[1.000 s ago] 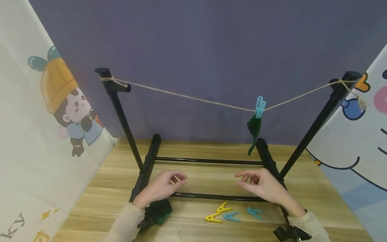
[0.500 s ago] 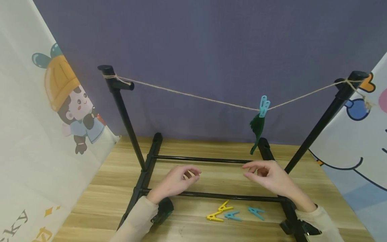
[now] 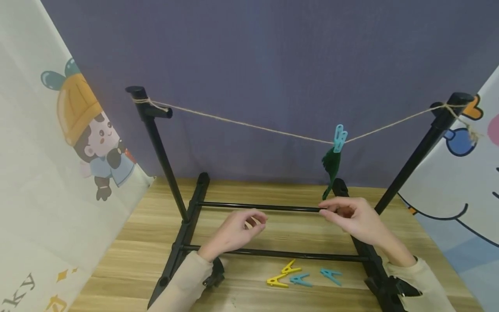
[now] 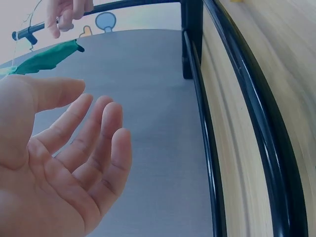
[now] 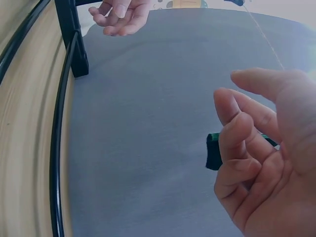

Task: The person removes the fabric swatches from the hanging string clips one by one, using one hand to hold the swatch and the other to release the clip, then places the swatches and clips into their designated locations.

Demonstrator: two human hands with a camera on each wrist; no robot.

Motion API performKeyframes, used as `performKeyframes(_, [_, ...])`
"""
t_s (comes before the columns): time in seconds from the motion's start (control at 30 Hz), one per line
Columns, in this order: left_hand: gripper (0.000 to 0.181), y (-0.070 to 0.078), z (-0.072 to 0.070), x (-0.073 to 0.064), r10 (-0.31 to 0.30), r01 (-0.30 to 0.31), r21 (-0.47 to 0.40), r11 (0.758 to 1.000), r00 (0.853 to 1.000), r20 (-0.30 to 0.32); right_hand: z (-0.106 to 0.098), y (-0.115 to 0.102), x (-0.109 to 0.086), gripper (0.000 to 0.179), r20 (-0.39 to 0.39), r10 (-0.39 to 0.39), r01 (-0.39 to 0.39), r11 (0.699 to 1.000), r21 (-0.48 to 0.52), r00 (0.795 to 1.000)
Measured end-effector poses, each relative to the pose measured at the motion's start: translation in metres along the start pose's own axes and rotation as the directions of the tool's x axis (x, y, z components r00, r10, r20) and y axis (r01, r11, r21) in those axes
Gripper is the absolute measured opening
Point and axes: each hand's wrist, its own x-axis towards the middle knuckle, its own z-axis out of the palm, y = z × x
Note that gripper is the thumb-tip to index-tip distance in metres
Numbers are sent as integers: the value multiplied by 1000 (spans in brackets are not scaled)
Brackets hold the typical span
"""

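A dark green piece of cloth (image 3: 331,164) hangs from a string (image 3: 249,125), clipped by a light blue clothespin (image 3: 340,138). My right hand (image 3: 356,219) hovers just below the cloth's lower tip, fingers loosely bent, thumb and forefinger apart with nothing between them. From the right wrist, part of the green cloth (image 5: 213,152) shows behind those fingers. My left hand (image 3: 238,232) is in the air over the front crossbar, holding nothing; its palm and relaxed fingers (image 4: 114,148) show in the left wrist view. There the green cloth (image 4: 47,58) appears beyond the thumb.
Two yellow clothespins (image 3: 277,281) and two blue clothespins (image 3: 330,275) lie on the wooden table (image 3: 249,299) before the front crossbar (image 3: 296,255). Black posts (image 3: 161,156) hold the string at both ends. A dark object (image 3: 215,274), partly hidden, is under the left wrist.
Both hands have moved forward and to the right, the right one rising to the cloth's lower tip. The clothespins on the table and the hanging cloth stay in place.
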Motion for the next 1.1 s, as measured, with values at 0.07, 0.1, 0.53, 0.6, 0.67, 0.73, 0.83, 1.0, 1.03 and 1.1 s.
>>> performKeyframes(0.07, [22,2,1,2,7,-7,0,1000,1000,-3,-2,-2,0,19,-15,-3,2,1000,-8,1000])
performKeyframes(0.1, [21,3,2,3,11,-11,0,1000,1000,-4,-3,-3,0,19,-26,-2,2,1000,-13,1000])
performKeyframes(0.53, [21,16,6,15,50,-51,-12,999,999,-15,-11,-11,4,19,-163,-86,94,995,43,983])
performKeyframes(0.6, [22,19,6,18,53,-53,-24,998,999,-14,-12,-13,5,19,-174,-95,104,994,42,980])
performKeyframes(0.67, [23,21,6,20,54,-55,-38,998,998,-9,-14,-15,7,18,-185,-102,110,993,35,977])
performKeyframes(0.73, [23,23,7,23,65,-65,-50,997,998,-4,-16,-16,9,17,-203,-111,117,993,20,973])
performKeyframes(0.83, [23,25,10,27,80,-79,-64,995,997,4,-19,-18,11,17,-231,-123,127,992,3,965])
performKeyframes(1.0, [23,29,14,33,87,-85,-86,993,996,13,-22,-22,15,17,-256,-133,130,991,-29,958])
performKeyframes(1.03, [23,30,15,34,88,-86,-91,992,996,15,-22,-22,15,17,-259,-135,130,991,-36,956])
performKeyframes(1.1, [24,32,16,37,90,-88,-106,990,996,19,-24,-23,16,18,-267,-140,132,990,-46,954])
